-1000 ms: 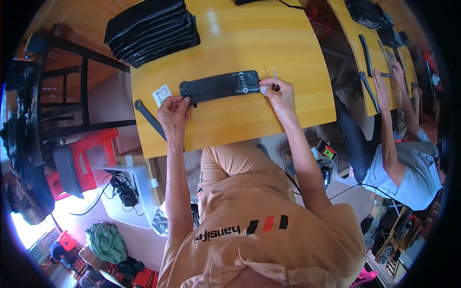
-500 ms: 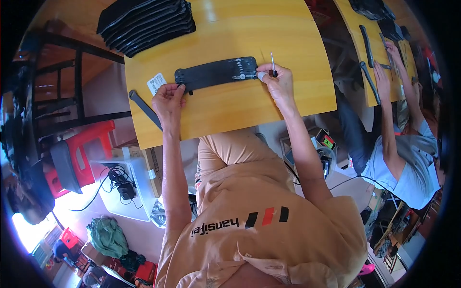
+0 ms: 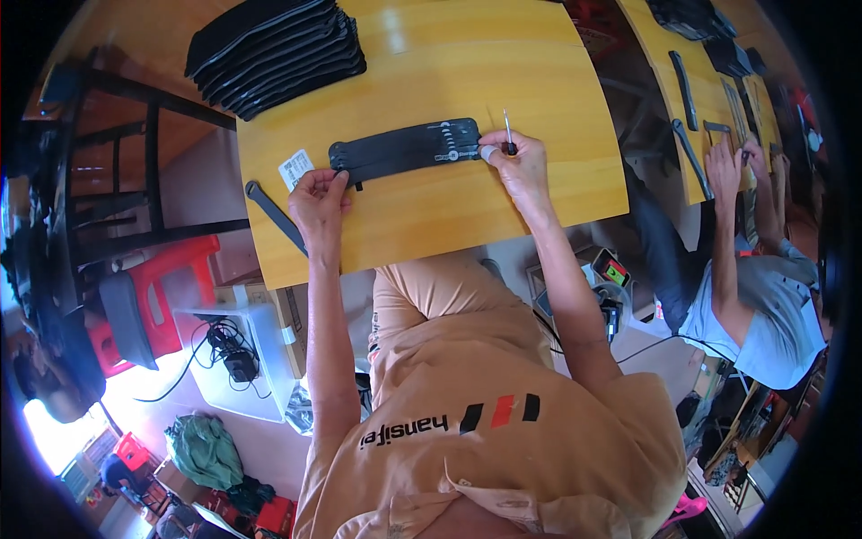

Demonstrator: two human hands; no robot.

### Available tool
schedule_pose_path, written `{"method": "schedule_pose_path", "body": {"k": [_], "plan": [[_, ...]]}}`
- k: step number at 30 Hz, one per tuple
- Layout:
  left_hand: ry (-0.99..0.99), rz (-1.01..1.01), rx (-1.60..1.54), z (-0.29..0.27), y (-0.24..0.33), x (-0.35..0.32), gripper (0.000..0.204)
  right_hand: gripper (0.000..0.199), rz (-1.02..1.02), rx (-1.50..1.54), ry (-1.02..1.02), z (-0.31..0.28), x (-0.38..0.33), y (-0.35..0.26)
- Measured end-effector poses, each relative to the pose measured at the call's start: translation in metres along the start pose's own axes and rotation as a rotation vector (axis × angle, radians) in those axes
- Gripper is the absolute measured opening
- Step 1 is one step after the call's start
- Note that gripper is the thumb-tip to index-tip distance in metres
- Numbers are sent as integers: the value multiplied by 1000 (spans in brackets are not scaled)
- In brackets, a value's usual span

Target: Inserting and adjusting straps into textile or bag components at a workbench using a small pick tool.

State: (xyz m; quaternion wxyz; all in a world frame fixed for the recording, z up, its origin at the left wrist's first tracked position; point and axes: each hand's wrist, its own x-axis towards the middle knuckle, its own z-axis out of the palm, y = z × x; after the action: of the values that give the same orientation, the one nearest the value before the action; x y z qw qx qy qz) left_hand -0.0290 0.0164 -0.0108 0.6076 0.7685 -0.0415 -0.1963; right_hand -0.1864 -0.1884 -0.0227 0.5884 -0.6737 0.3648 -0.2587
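Note:
A wide black fabric strap (image 3: 395,151) with white print near its right end lies across the wooden table in front of me. Its lower left corner is pinched between thumb and fingers of my left hand (image 3: 318,207), beside a small black tab on the near edge. My right hand (image 3: 523,176), with a pale wrap round one finger, grips the strap's right end. Tucked in that same hand is a small screwdriver (image 3: 507,133), its metal shaft pointing away from me. A white printed label (image 3: 294,167) lies just beyond my left hand.
A narrow dark strap (image 3: 273,214) lies at the table's left edge. Folded black straps form a stack (image 3: 278,58) at the far left. To the right, a co-worker (image 3: 754,296) handles straps at another table (image 3: 669,99). Red stools (image 3: 166,287) and a plastic bin (image 3: 215,359) stand at left.
The table and strap sit slightly lower in the picture. Both my hands keep their grip on the strap. The co-worker's hands have come closer together.

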Motion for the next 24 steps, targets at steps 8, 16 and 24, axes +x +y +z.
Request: {"method": "schedule_pose_path", "body": {"k": [8, 16, 24], "plan": [[-10, -11, -44, 0, -6, 4, 12, 6, 5, -36, 4, -2, 0, -1], [-11, 2, -31, 0, -4, 3, 12, 7, 18, -51, 1, -2, 2, 5], [8, 19, 6, 2, -4, 1, 12, 8, -25, -115, 14, -1, -1, 3]]}}
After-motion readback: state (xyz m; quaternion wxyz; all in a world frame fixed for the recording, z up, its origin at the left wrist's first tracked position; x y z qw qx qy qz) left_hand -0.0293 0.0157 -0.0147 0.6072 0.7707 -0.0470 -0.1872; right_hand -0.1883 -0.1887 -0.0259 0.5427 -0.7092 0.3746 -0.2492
